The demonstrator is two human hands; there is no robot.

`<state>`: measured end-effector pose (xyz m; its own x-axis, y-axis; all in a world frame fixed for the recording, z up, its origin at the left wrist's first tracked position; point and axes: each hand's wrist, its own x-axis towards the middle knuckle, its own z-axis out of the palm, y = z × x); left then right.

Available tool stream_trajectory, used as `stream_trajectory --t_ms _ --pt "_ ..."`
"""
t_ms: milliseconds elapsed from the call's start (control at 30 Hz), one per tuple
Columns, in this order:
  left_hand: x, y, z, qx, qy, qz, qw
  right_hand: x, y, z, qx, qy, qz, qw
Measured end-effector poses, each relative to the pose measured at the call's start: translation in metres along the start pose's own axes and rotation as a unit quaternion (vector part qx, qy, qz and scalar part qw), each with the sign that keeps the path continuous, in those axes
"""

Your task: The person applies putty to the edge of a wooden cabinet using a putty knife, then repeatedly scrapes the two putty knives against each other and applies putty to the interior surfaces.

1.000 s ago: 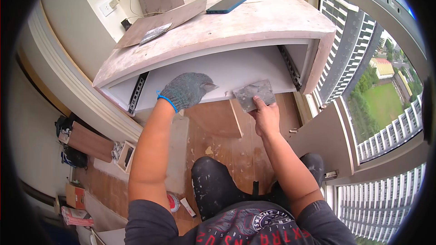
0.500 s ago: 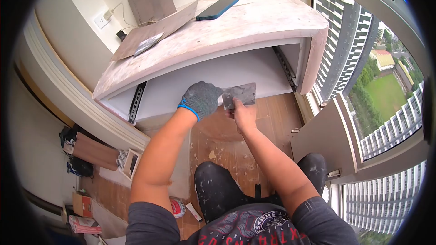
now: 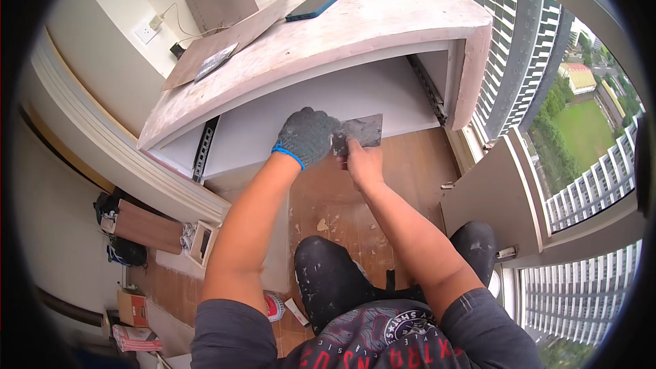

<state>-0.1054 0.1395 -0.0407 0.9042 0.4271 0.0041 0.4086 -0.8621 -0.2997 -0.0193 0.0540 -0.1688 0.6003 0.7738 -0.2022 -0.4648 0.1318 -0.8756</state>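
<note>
Close in, I am kneeling on the wooden floor (image 3: 383, 191), both arms reaching forward and slightly up. My right hand (image 3: 362, 160), bare, is pinching the lower edge of the scraper blade (image 3: 361, 131), held flat toward the white panel (image 3: 273, 130) under the bench (image 3: 383, 20) so its face meets the surface. My gloved left hand (image 3: 305, 137) is curling over the blade's left end, apparently steadying it. Farther off, on the benchtop, a phone (image 3: 319, 1) and a second trowel (image 3: 213, 61) are lying on a board (image 3: 239, 34).

Grey smeared scraper blade (image 3: 361, 131), fingers-held, upright.
</note>
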Motion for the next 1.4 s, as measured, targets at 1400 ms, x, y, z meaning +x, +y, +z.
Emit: stream_trajectory --t_ms 1400 --pt "0.028 0.04 -0.017 0.041 0.008 0.044 0.998 -0.004 -0.019 -0.007 0.012 -0.057 0.051 0.997"
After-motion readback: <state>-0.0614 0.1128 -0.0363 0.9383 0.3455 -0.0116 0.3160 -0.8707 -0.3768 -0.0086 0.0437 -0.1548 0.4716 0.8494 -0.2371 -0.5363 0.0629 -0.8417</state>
